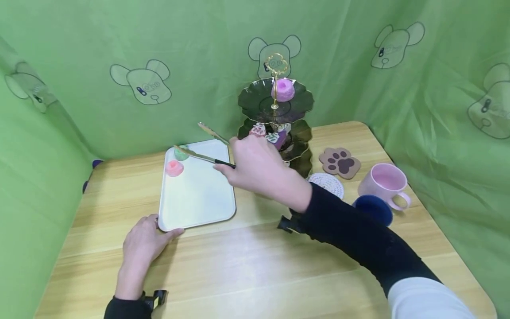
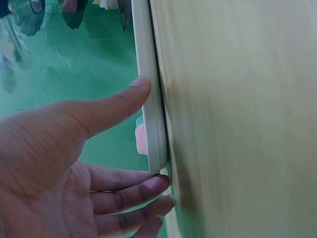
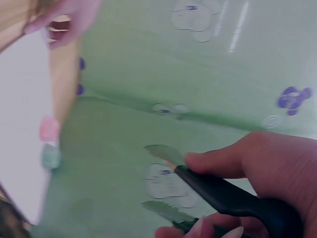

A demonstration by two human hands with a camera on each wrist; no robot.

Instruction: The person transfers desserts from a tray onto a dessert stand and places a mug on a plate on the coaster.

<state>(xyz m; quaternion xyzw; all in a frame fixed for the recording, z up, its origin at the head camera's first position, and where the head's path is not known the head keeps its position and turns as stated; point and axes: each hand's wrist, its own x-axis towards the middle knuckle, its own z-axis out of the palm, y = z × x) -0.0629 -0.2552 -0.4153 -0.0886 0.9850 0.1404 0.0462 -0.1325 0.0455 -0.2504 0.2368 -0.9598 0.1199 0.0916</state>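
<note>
My right hand (image 1: 259, 166) grips food tongs (image 1: 195, 155) by their black handles. The two golden arms of the tongs are spread, with nothing between them. They reach over the far end of a white tray (image 1: 199, 195). On that tray sit a small pink dessert piece (image 1: 174, 168) and a green one (image 1: 181, 153), which a tong arm partly covers. At the tray's near left corner, my left hand (image 1: 145, 239) holds the edge. In the left wrist view the thumb presses one side while the fingertips (image 2: 158, 183) meet the corner.
Behind my right hand rises a tiered dark stand (image 1: 255, 104). A purple dessert (image 1: 283, 90) sits on top, with cupcakes (image 1: 272, 138) below. To the right are a paw-print coaster (image 1: 340, 163), a white round mat (image 1: 326, 185), a pink mug (image 1: 384, 181) and a blue cup (image 1: 373, 210).
</note>
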